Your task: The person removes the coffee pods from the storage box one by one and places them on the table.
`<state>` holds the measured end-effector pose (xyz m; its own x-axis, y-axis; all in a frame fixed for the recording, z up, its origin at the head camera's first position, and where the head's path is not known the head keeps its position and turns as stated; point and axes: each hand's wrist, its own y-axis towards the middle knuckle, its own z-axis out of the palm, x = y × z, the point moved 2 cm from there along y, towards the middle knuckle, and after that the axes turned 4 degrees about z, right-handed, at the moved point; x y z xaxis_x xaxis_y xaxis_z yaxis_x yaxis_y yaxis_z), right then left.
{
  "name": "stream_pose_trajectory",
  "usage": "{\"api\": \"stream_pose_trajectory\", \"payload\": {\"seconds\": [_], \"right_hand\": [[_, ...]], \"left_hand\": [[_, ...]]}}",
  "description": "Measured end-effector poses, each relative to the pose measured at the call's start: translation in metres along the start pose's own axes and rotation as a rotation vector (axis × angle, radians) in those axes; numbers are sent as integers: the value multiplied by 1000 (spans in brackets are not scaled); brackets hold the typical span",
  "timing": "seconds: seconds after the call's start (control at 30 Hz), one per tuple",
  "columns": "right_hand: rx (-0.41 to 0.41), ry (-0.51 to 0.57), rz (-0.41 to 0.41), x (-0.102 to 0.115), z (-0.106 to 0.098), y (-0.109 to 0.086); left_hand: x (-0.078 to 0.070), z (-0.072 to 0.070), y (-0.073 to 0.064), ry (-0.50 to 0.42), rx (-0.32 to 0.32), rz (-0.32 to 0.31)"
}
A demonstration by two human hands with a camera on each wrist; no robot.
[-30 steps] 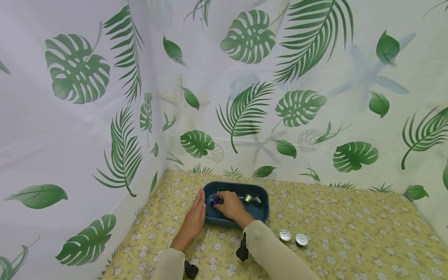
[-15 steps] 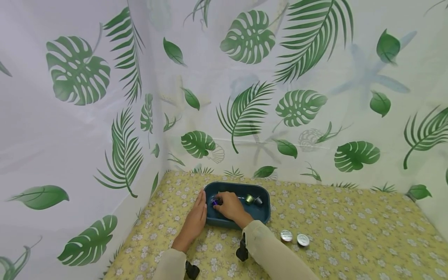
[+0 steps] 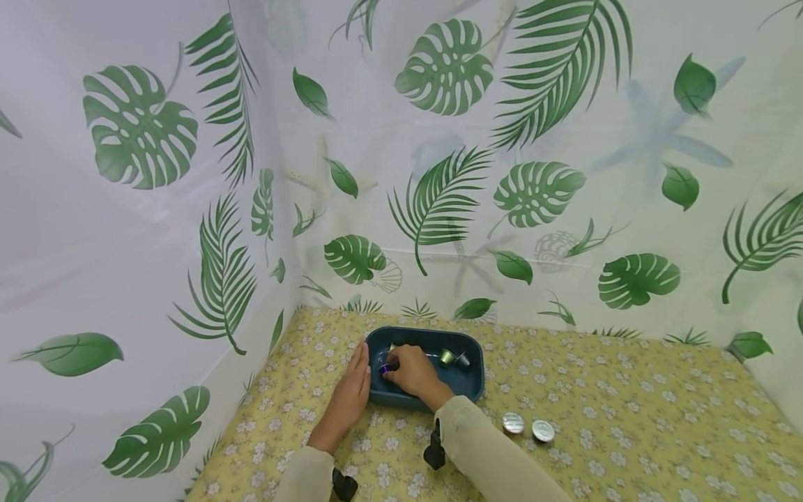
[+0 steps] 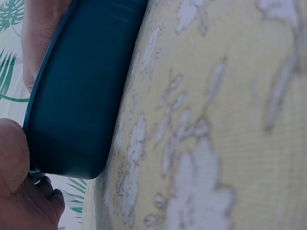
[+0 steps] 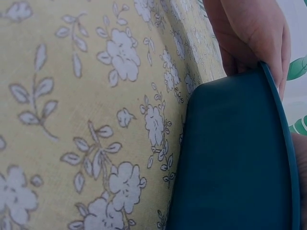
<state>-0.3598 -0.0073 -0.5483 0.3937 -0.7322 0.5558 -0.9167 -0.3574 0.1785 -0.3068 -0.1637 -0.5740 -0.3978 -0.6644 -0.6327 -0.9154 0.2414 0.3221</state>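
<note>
Seen from the head camera, a person's right hand (image 3: 414, 369) reaches over the near side of a dark blue container (image 3: 401, 399), thumb and fingers drawn together in a pinch on a small blue-purple capsule (image 3: 384, 368) inside the container's left end. The left hand (image 3: 348, 390), its visible fingers nearly straight, lies along the outside of the container's left end, touching it. Just behind the right hand, inside the container, a small pale object (image 3: 392, 346) is mostly hidden. A green capsule (image 3: 446, 358) and a grey capsule (image 3: 463, 360) lie side by side in the container's right half. To the container's near right, two silver-topped capsules (image 3: 513, 422) sit close together on a yellow floral tablecloth (image 3: 596, 397); behind the container hangs a white leaf-print backdrop (image 3: 439, 139).

From the left wrist, the container's near wall stands on the cloth, with the left hand at its left end, only partly in frame, and the right hand partly visible beyond the rim; its grip cannot be told here.

From the right wrist, the left hand meets the container's left end at the rim, while only a sliver of the right hand's side shows beyond the rim, its fingers out of sight.
</note>
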Motion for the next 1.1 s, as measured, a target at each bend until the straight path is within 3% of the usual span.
{"api": "stream_pose_trajectory", "payload": {"seconds": [0.43, 1.1], "right_hand": [[26, 9, -6, -1, -2, -3], [-28, 79, -66, -4, -12, -16]], "left_hand": [[2, 2, 0, 3, -5, 11], [1, 0, 0, -6, 2, 14]]}}
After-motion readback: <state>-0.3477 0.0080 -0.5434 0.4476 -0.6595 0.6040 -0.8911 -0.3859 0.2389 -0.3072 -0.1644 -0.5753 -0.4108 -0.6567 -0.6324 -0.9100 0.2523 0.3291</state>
